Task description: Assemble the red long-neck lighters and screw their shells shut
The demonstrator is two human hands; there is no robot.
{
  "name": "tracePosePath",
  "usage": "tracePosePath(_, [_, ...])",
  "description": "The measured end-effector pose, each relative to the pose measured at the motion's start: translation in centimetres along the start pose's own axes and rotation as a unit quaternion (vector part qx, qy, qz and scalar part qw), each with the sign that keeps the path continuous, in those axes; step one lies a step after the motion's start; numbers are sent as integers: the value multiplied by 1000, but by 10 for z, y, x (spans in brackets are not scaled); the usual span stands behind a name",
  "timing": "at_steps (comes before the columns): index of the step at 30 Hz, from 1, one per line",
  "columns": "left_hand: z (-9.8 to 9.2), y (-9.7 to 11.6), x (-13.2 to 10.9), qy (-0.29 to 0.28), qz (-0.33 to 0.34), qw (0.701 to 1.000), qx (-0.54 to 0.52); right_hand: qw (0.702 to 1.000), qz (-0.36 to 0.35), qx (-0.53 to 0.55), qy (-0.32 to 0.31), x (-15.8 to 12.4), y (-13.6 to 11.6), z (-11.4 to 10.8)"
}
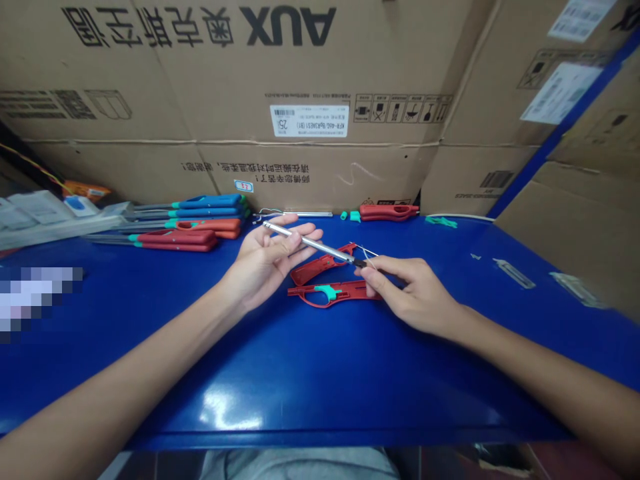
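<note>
My left hand (267,260) lies palm up, with a slim metal tube (310,241) resting across its fingers. My right hand (415,293) pinches the tube's dark end, where a thin wire sticks out. Just below the tube lie two red plastic lighter shell halves, the upper one (320,265) tilted toward my right hand. The lower half (350,291) carries a green trigger (329,291), and my right fingertips touch or overlap its end. Both halves rest on the blue table (300,380).
Blue-handled lighters (210,204) and red-handled lighters (175,240) lie in rows at the back left. A loose red handle (389,212), small green parts (441,221) and a bare metal rod (307,214) sit along the back edge. Cardboard boxes (310,87) stand behind the table.
</note>
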State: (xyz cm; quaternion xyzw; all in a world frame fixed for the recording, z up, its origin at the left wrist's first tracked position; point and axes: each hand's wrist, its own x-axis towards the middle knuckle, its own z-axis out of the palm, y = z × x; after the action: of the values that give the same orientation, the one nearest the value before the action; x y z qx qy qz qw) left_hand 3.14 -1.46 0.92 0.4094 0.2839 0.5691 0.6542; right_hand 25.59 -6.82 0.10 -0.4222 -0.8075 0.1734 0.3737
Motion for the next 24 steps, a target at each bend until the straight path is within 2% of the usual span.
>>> tracePosePath(10, [-1, -2, -3, -41, -2, 999, -3, 998, 13, 50, -26, 0, -1, 0])
tracePosePath(24, [3, -3, -4, -20, 7, 1000, 21, 999, 5, 40, -19, 0, 1, 2])
